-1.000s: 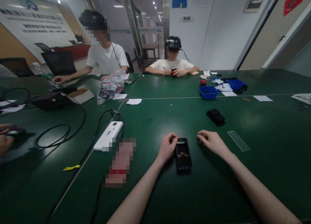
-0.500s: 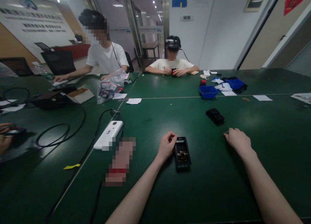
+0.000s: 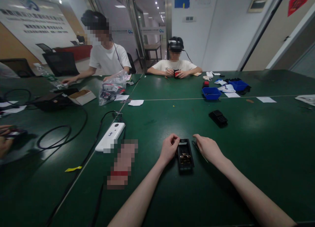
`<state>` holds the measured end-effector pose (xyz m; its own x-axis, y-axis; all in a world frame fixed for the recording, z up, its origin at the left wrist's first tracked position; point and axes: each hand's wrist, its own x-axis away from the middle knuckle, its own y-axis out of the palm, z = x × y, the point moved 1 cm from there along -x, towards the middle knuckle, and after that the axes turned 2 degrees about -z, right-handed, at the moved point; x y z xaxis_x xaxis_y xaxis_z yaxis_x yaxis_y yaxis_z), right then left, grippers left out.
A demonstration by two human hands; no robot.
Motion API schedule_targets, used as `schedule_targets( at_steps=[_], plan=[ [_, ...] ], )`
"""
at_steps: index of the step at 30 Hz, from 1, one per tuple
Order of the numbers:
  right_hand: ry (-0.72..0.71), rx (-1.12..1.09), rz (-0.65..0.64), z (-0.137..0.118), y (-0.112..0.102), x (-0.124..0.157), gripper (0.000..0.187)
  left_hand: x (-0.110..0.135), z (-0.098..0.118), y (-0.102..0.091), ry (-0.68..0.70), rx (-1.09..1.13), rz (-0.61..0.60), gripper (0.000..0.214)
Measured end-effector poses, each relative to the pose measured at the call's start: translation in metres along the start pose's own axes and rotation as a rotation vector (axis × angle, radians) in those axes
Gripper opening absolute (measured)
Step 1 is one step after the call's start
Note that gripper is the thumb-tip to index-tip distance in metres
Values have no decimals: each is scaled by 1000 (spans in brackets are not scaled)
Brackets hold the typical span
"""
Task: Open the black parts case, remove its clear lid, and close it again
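A black open-topped case [image 3: 185,145] lies on the green table, with gold-coloured metal parts [image 3: 185,157] inside its lower half. The fingers of my left hand [image 3: 169,148] are closed on the upper left edge of this case. Just right of the case is my right hand [image 3: 208,148], its fingers pinched together on a thin, slim strip [image 3: 203,157]. One end of that strip sticks out under the palm; most of it is hidden, so its kind is unclear. Beyond my right hand rests a black device-like block [image 3: 218,118].
A white power strip [image 3: 110,136] and black cables lie to the left, near a yellow tape piece [image 3: 73,169]. Blue trays [image 3: 211,93] and papers stand farther back. Two people [image 3: 108,56] sit across the table; another person's hand [image 3: 5,140] shows at far left.
My right hand has moved left, from the open table at right to beside the black case, bringing the thin strip. My left hand and the case have stayed in place.
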<state>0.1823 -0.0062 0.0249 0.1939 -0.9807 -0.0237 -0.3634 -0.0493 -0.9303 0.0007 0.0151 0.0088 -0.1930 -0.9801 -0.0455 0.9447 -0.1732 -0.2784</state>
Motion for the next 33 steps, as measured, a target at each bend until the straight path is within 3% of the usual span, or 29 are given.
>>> schedule_targets(
  at_steps=[4,9,13,19,25,33],
  plan=[
    [30,-427,-22,4,-2,-2,29,-1,0,1,15,-23,14,19],
    [137,-997,50,6,-2,-8,29,-1,-1,2,3,-7,7,20],
    [130,-1266,21,-7,-3,-6,34,-1,-2,2,1,-15,5,19],
    [44,-1360,-69,-28,4,0,38,0,0,1,49,-71,20,18],
    [-19,-1331,-114,-27,16,0,35,0,0,1,64,-85,19,17],
    [-23,-1317,-119,-29,15,1,32,0,0,1,73,-80,14,17]
  ],
)
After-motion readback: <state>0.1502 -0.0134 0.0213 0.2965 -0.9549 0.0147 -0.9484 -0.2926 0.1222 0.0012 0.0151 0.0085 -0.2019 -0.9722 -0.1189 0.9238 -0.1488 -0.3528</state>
